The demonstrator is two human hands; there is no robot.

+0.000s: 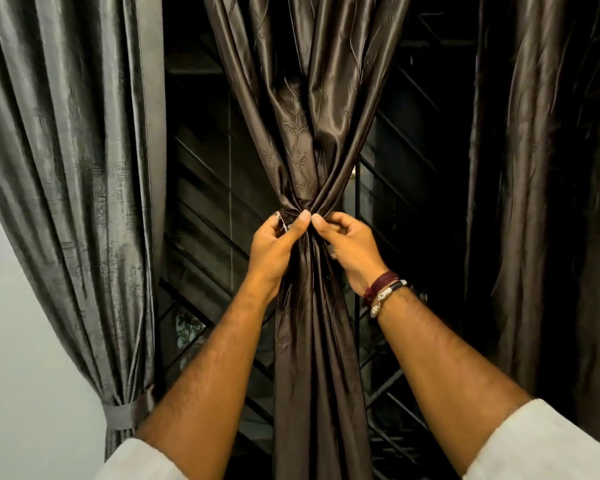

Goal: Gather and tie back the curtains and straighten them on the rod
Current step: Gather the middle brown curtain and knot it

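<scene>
Sleeves: white cuffs (541, 441) sit nearest the lens, your bare forearms reaching up to the window.
Middle curtain: the dark brown satin panel (312, 109) hangs dead centre before the dark window grille (201, 202), cinched to a narrow waist at hand height, fanning out above and falling in a straight column below.
Left hand: your left hand (274, 244) curls round the waist from its own side, thumb pressed on the front, pinching a frayed, pale-threaded end of fabric or tie (280, 221); which of the two it is cannot be told.
Right hand: your right hand (347, 240), bracelets (385, 292) at the wrist, pinches the gather from the other side, thumb tip almost meeting the left.
Doing it well: keep both thumbs bearing on the waist so the slippery satin does not slide; draw the ends level and snug before letting go, and judge the knot by whether the folds above stay even.
Left curtain: the grey panel (66, 168) is already bound low by a band (125, 410).
Right curtain: a dark panel (551, 168) hangs loose, likely next.
Rod: out of view; straightening remains.
</scene>
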